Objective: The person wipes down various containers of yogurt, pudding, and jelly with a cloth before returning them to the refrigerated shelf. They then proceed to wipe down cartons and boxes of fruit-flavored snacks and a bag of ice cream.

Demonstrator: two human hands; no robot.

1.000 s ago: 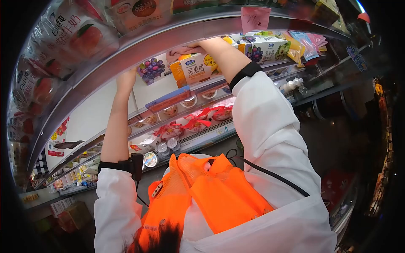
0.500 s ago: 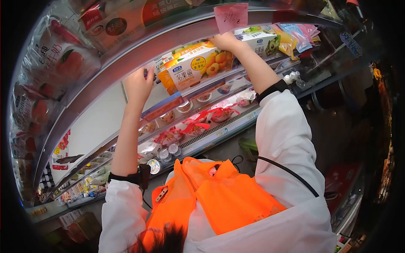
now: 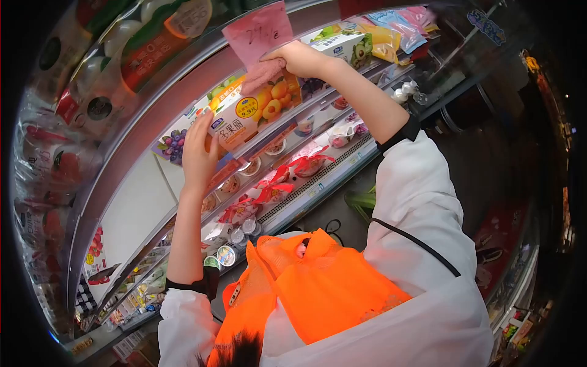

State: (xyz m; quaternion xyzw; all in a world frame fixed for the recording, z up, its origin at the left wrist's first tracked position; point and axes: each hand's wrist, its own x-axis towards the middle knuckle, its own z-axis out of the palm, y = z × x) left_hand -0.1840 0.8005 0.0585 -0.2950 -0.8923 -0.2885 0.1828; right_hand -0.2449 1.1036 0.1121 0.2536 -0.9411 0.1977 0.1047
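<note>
A yogurt carton printed with apricots (image 3: 260,107) and a yellow price circle stands on the upper cooler shelf. My left hand (image 3: 199,153) is closed at the carton's left end, fingers up along its edge and thumb by its front. Left of that hand a grape-printed carton (image 3: 173,145) shows partly. In my right hand (image 3: 299,61) is a crumpled pink cloth (image 3: 263,76), which lies over the carton's top right part. A pink paper price tag (image 3: 257,33) hangs from the shelf edge just above the cloth.
An avocado-printed carton (image 3: 345,49) and colourful pouches (image 3: 400,30) stand farther right. Lower shelves hold red-wrapped packs (image 3: 275,186) and round cups (image 3: 226,255). The curved shelf rail (image 3: 131,134) runs above my hands, with wrapped bottles (image 3: 55,165) at left.
My right hand has moved left along the carton's top, and the pink cloth in it now shows. My left hand sits lower against the carton's end. The view has shifted.
</note>
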